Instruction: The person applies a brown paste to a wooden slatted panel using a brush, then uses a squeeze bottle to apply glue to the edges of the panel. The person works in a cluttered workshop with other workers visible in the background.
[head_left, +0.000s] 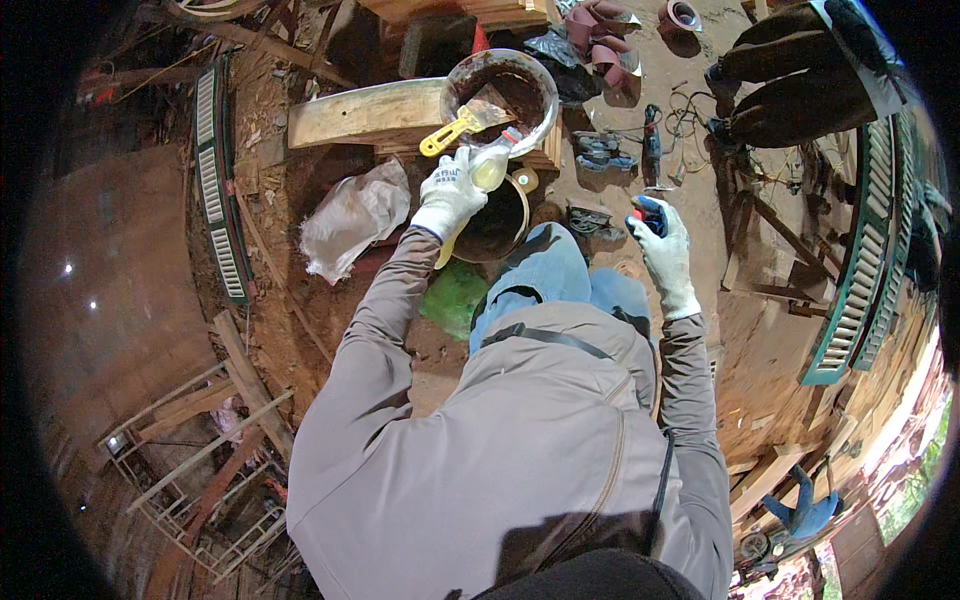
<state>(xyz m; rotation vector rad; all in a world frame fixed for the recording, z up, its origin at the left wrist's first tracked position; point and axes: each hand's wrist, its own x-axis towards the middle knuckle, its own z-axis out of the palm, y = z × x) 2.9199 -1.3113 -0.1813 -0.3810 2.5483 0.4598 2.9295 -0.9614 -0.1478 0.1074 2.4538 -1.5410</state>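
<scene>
1. Plastic bottle (pixel 491 165) of pale yellow liquid is being tipped toward a round bowl (pixel 470 75) with a dark brown mix inside, its neck pointing up and right at the bowl's near rim.
2. Left hand (pixel 447 193), in a white work glove, is grasping the bottle around its body, its grip clenched on it.
3. Right hand (pixel 662 245), also gloved, is being held out well to the right of the bottle, its grip closed on a small blue object (pixel 650 213); what that object is cannot be told.
4. A yellow-handled scraper (pixel 462 124) is resting across the bowl, its handle sticking out over the near left rim.
5. The bowl is sitting on a pale wooden plank (pixel 365 112) at the far side of the dirt floor (pixel 690 170).
6. A dark bucket (pixel 493 225) is standing just below the bottle, beside the person's blue-trousered knee.
7. A crumpled grey sack (pixel 352 215) is lying on the floor to the left of the left hand.
8. Power tools with cables (pixel 602 152) are lying on the floor to the right of the bowl.
</scene>
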